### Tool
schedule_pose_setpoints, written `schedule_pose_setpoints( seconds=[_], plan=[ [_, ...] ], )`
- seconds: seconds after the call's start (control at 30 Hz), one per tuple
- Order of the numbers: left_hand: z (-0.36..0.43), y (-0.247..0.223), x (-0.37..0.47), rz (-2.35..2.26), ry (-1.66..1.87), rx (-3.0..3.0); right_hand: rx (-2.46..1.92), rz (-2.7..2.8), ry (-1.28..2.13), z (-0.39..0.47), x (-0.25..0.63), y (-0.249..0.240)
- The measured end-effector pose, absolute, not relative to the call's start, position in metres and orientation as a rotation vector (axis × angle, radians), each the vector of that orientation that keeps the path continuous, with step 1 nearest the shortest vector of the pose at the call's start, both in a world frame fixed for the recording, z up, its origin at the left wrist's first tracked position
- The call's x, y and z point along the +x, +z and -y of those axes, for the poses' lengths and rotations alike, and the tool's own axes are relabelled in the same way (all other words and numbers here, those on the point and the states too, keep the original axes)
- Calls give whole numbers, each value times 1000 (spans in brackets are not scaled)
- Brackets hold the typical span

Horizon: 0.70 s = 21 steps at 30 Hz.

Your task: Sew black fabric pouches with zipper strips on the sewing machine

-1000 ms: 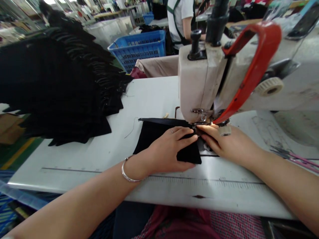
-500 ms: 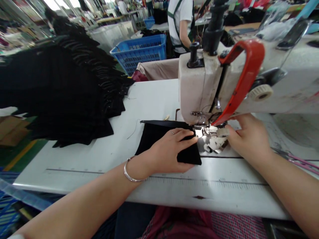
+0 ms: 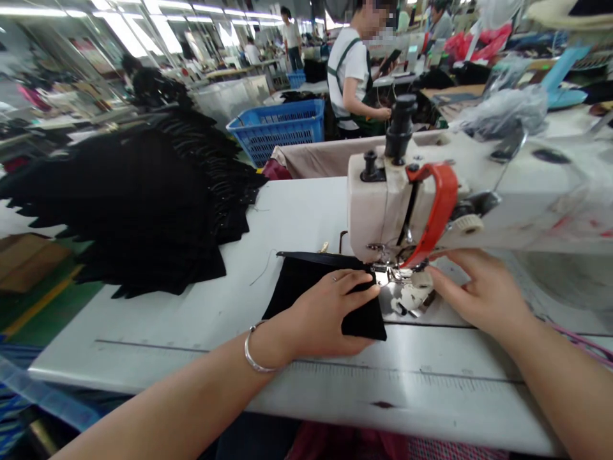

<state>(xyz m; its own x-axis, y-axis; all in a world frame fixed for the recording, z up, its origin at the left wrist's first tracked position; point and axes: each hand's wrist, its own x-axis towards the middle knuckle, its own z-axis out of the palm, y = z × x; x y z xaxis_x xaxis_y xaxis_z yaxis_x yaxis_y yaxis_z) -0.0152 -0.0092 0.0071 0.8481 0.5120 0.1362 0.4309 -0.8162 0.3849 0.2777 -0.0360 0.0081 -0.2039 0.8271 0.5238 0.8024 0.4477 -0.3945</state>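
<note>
My left hand (image 3: pixel 330 313) lies flat on a black fabric piece (image 3: pixel 301 281), fingers stretched toward the needle area. A dark strip like a zipper tape (image 3: pixel 320 259) runs along the fabric's far edge, and a small gold-coloured metal piece (image 3: pixel 324 247) shows behind it. The fabric's right end meets the presser foot (image 3: pixel 390 273) of a white sewing machine (image 3: pixel 378 211). My right hand (image 3: pixel 483 294) is at the right of the presser foot, thumb and index finger apart. Its fingertips are partly hidden behind the machine head, and nothing shows between them.
A tall pile of black fabric pieces (image 3: pixel 143 191) covers the table's left part. Behind the table stand a blue basket (image 3: pixel 282 124) and a co-worker (image 3: pixel 352 76). Pink-handled scissors (image 3: pixel 582 342) lie at the right. A red guard (image 3: pixel 443 198) curves over the machine front.
The head view has tilted up, so the table and machine appear lower and more of the room shows. Both hands and the black fabric keep nearly the same places at the machine.
</note>
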Motion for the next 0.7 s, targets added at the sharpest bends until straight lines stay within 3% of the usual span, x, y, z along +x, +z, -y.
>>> schedule_pose_setpoints(
  seconds=[0.33, 0.5, 0.7],
  plan=[
    [8, 4, -21, -685, 409, 2664, -1123, 2433, 770, 40, 279, 23],
    [10, 7, -25, -637, 332, 2757, -1355, 2266, 190, 23, 256, -18],
    [15, 2, -24, -742, 249, 2724, -1264, 2299, 62, 35, 240, -19]
  ],
)
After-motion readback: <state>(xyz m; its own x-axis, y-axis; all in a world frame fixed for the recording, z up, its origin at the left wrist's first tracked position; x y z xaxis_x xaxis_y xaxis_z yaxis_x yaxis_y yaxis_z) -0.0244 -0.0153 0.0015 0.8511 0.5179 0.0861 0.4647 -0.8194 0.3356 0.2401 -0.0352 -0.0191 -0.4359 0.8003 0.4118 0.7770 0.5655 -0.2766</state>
